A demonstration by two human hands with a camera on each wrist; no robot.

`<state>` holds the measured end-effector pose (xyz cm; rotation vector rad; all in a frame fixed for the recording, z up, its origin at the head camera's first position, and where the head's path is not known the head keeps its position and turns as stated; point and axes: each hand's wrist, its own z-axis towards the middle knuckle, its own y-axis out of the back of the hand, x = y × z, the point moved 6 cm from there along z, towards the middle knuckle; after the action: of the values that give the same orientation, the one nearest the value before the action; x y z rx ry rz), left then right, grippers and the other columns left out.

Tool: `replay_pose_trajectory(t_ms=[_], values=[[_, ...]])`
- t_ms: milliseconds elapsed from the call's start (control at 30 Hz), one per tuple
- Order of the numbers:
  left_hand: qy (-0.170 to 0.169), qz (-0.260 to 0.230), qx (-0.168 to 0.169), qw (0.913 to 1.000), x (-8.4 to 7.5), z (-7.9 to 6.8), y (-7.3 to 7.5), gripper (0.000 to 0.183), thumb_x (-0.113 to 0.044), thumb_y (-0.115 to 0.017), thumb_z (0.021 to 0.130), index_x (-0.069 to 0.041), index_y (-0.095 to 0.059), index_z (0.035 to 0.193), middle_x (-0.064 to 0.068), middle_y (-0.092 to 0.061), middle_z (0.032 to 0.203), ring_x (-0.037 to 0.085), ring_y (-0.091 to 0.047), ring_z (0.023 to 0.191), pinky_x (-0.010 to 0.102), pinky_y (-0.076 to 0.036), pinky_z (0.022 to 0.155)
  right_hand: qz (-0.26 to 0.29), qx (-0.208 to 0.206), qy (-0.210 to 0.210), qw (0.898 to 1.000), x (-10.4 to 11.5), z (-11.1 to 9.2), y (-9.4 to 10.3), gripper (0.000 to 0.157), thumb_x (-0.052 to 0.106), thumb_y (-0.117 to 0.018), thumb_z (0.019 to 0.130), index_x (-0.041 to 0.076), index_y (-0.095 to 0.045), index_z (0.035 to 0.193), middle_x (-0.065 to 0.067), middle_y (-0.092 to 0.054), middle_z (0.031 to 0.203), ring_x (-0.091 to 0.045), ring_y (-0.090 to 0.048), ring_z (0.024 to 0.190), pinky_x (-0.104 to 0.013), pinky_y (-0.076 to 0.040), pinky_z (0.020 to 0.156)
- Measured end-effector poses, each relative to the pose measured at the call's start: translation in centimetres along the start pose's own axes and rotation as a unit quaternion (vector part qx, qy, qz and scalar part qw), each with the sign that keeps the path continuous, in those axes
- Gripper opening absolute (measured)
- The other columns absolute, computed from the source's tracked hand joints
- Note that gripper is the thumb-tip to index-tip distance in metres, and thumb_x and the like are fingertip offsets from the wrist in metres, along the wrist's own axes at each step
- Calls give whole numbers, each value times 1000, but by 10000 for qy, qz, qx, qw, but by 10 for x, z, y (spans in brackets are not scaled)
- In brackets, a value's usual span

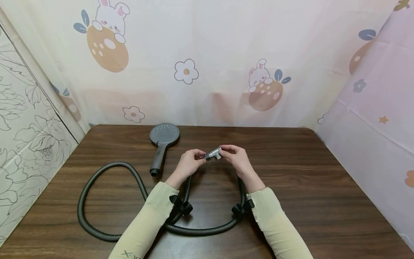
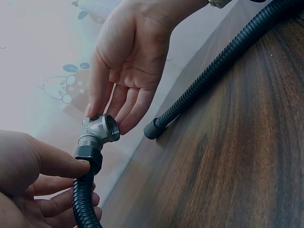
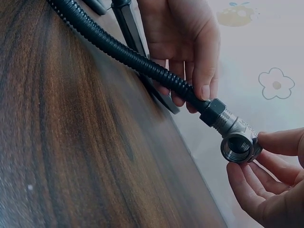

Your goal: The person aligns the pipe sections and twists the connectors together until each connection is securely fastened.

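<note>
My left hand [image 1: 190,162] pinches the black end nut [image 2: 89,156] of a ribbed black shower hose [image 3: 156,71], thumb on top. A silver metal tee fitting [image 3: 237,137] sits against that nut, with some of its thread showing between them. My right hand [image 1: 237,158] grips the fitting's far end between thumb and fingers. The fitting's threaded side opening [image 2: 112,128] faces sideways. Both hands are raised above the table. The hose's other end [image 2: 154,129] lies on the tabletop near my right hand.
A grey shower head [image 1: 164,135] lies face up at the back of the wooden table [image 1: 307,172], left of my hands. The hose [image 1: 84,194] loops across the left and front of the table. A printed curtain [image 1: 220,54] hangs behind.
</note>
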<state>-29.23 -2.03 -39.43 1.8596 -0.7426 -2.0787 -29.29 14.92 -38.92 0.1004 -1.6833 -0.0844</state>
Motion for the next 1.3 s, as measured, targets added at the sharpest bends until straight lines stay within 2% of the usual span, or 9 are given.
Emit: replay_pose_trajectory(t_ms=[767,1300], values=[[64,89,-94,9999,2,0,2,17,-11,-64,83,-9,-65,100,4,-65,92,16,-59,84,29,-48,72,21,94,28,9999,-2,1,-4,30,6,-57,89,-7,-56,116,-17,-58,107,-9,-62,80,-47,-42,93],[74,178,4,9998,4,1,-1,17,-12,-64,84,-8,-65,101,4,-65,93,17,-60,86,30,-48,72,-162,140,2,9998,-3,2,-4,31,5,-55,89,-8,-55,117,-18,-58,108,-8,-61,79,-45,-43,92]])
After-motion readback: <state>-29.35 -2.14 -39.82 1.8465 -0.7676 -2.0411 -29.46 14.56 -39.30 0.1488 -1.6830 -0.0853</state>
